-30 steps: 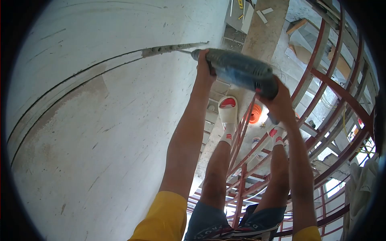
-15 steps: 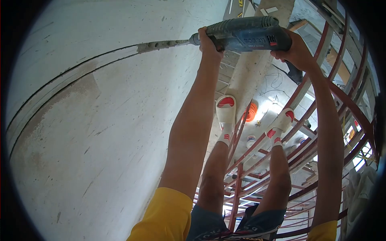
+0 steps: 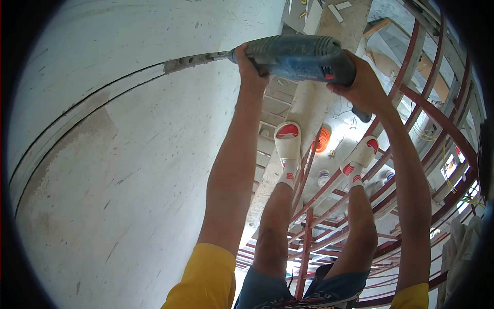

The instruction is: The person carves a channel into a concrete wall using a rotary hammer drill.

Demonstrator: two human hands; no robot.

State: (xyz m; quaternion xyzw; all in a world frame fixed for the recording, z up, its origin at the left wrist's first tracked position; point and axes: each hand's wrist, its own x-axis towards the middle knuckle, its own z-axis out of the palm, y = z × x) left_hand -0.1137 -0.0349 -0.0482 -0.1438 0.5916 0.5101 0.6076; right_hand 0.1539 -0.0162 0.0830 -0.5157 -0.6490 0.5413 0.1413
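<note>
Both hands support a dark blue-green rotary hammer (image 3: 296, 56), held sideways with its nose toward the wall (image 3: 154, 180). My left hand (image 3: 251, 69) is closed around the front of the body near the chuck. At the rear, my right hand (image 3: 364, 85) wraps around the back end; part of the handle shows below it, and some fingers are hidden. The thin metal bit (image 3: 220, 55) reaches into the chipped end of a groove (image 3: 180, 64). From there, two parallel cut lines curve left and down along the wall.
My feet, in white slides (image 3: 287, 135), stand on a plank (image 3: 309, 98) and a red metal frame (image 3: 309, 242). Lower down lie an orange coil (image 3: 321, 140) and a white tub (image 3: 323, 177). Curved red bars (image 3: 453, 123) rise at the right, close to my right arm.
The rotary hammer and both hands have shifted left and slightly down in view. The bit's contact area has also moved left in the picture, as the view has turned a little.
</note>
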